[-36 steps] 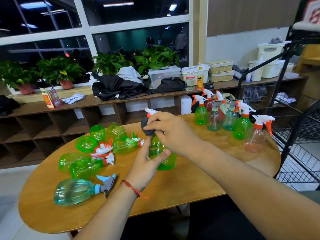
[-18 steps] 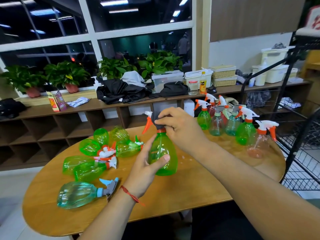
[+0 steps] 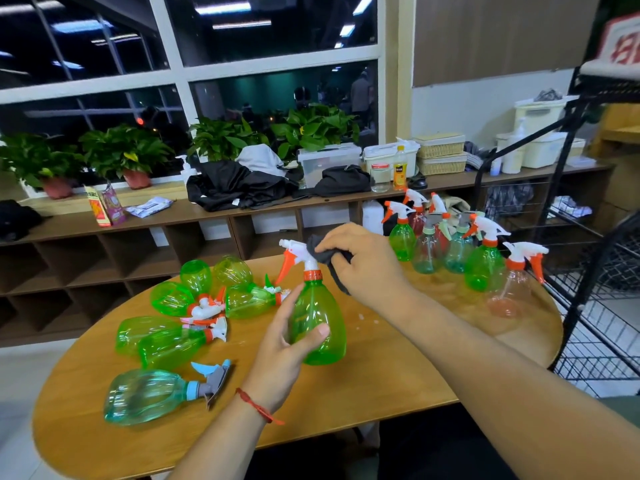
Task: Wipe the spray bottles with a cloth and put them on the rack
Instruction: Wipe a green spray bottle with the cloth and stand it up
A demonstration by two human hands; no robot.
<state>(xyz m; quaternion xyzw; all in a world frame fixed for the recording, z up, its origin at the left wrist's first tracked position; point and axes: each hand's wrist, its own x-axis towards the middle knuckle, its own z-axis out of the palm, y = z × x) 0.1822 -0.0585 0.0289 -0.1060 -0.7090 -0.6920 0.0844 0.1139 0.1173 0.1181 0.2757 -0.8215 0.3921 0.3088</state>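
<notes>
The left hand (image 3: 285, 351) curls its fingers (image 3: 313, 332) round the upright green spray bottle (image 3: 322, 306) over the bench (image 3: 381, 382) centre. The right hand (image 3: 370, 268) pinches a dark cloth (image 3: 323, 252) against the bottle's sprayer head. Lying bottles (image 3: 166, 337) cluster at nine o'clock, standing bottles (image 3: 481, 261) at two, and the rack (image 3: 585, 306) at three.
</notes>
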